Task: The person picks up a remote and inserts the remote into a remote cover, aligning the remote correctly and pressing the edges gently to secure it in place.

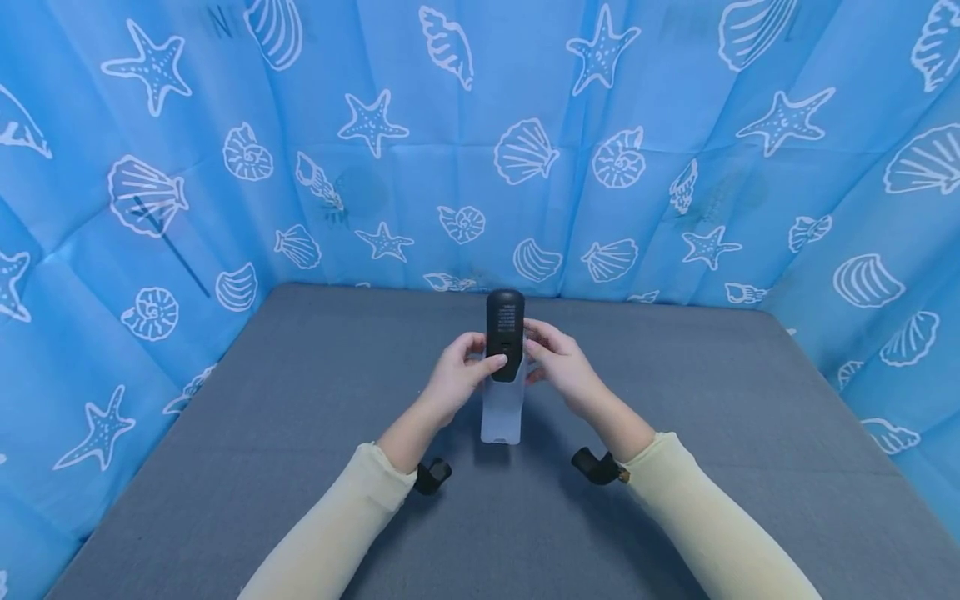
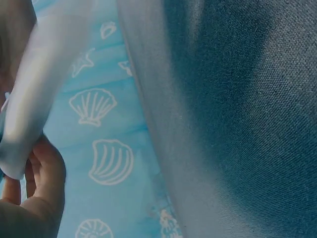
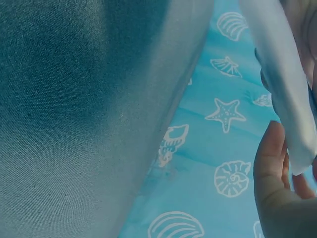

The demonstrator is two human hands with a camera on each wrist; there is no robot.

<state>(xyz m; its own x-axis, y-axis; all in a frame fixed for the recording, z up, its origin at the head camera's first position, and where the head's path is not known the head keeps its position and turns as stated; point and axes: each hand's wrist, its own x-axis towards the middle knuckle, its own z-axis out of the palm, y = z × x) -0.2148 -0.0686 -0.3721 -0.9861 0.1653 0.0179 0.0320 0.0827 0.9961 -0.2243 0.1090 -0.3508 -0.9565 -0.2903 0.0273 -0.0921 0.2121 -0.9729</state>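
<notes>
Held up over the middle of the table is a black remote control (image 1: pixel 506 312), its back with small printed text facing me. Its lower end sits in the mouth of a translucent white sleeve-like cover (image 1: pixel 501 412), which hangs down below it. My left hand (image 1: pixel 456 375) grips the remote and cover from the left, the thumb lying across the remote's lower part. From the other side my right hand (image 1: pixel 564 364) pinches the cover's edge near its mouth. Both wrist views show the pale cover (image 2: pixel 42 84) between the hands; there the remote is mostly hidden.
A grey cloth-covered table (image 1: pixel 300 500) lies under the hands. Blue curtains (image 1: pixel 457 150) with white shells and starfish stand along its back and sides. Black wrist-worn camera mounts (image 1: pixel 596 467) jut inward below both wrists.
</notes>
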